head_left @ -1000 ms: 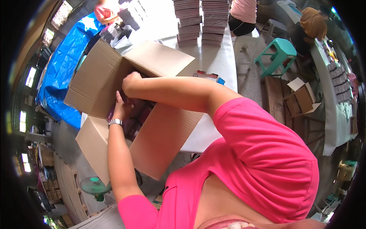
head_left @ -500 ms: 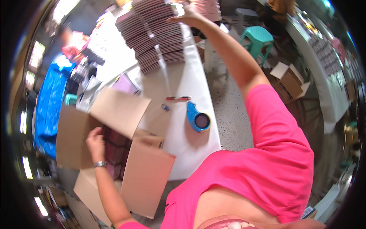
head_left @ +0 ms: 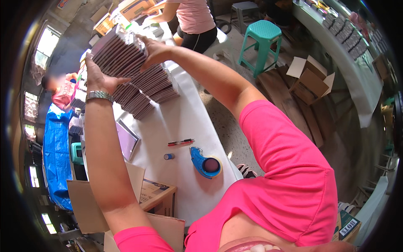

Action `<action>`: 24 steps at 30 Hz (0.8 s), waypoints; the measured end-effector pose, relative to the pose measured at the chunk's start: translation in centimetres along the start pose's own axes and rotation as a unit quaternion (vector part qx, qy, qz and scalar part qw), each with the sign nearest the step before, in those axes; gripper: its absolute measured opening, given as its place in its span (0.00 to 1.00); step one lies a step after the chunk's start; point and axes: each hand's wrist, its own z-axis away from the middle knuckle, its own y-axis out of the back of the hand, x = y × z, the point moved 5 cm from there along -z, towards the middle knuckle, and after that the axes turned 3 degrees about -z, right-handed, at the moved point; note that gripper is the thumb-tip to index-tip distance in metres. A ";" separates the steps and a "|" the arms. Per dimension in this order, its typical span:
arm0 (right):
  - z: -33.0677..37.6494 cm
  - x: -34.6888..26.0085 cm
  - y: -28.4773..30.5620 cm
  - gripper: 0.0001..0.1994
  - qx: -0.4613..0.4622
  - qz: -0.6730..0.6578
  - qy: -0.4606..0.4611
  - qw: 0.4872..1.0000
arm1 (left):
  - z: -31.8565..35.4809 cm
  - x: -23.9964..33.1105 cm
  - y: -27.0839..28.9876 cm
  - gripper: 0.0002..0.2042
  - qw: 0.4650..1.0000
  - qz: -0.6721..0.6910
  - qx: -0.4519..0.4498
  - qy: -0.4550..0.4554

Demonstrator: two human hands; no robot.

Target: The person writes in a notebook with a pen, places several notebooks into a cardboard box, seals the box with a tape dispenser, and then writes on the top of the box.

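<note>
bright windows at left, soft shadows on white table, dark bent fisheye edges

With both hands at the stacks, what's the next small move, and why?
Probably keep even inward pressure while easing the booklets clear of the stack beneath: the left hand and right hand clasp them from opposite sides, and so many thin layers might slide apart if one side loosened.

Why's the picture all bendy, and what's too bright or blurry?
Head view: the fisheye lens curves the right-hand table; head view: the upper-left window glares white; head view: a person at far left looks smudgy around the head, but the stack of booklets looks fairly sharp.
</note>
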 end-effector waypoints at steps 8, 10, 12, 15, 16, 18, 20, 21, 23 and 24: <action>6.6 -6.0 -2.4 0.60 0.140 0.076 0.175 0.972 | 1.3 -1.9 1.5 0.30 0.994 0.107 0.026 -0.003; 8.2 -8.2 -2.6 0.58 0.131 0.092 0.210 0.964 | 3.6 -2.7 3.2 0.26 0.987 0.151 -0.046 0.002; 9.6 -10.8 -3.3 0.55 0.147 0.109 0.277 0.943 | 6.5 -3.5 5.1 0.28 0.977 0.209 -0.049 -0.008; 10.5 -18.1 -5.5 0.46 0.160 0.158 0.383 0.896 | 12.8 -2.2 11.0 0.33 0.960 0.218 -0.137 -0.111; 10.9 -21.3 -6.5 0.43 0.150 0.157 0.401 0.890 | 15.4 -1.7 13.2 0.35 0.954 0.202 -0.156 -0.160; 11.7 -26.9 -7.7 0.41 0.154 0.164 0.443 0.868 | 19.7 -0.7 16.6 0.33 0.950 0.126 -0.026 -0.285; 12.1 -31.7 -9.6 0.40 0.149 0.182 0.464 0.854 | 25.3 0.6 17.8 0.32 0.933 0.212 -0.005 -0.291; 12.4 -33.9 -10.7 0.40 0.147 0.175 0.464 0.856 | 27.6 0.9 18.6 0.33 0.923 0.222 0.007 -0.313; 13.1 -37.9 -12.7 0.36 0.159 0.123 0.465 0.862 | 32.3 1.9 20.9 0.35 0.902 0.201 0.063 -0.377; 13.3 -39.6 -14.2 0.36 0.099 0.103 0.432 0.891 | 34.6 2.6 22.0 0.33 0.883 0.192 0.121 -0.410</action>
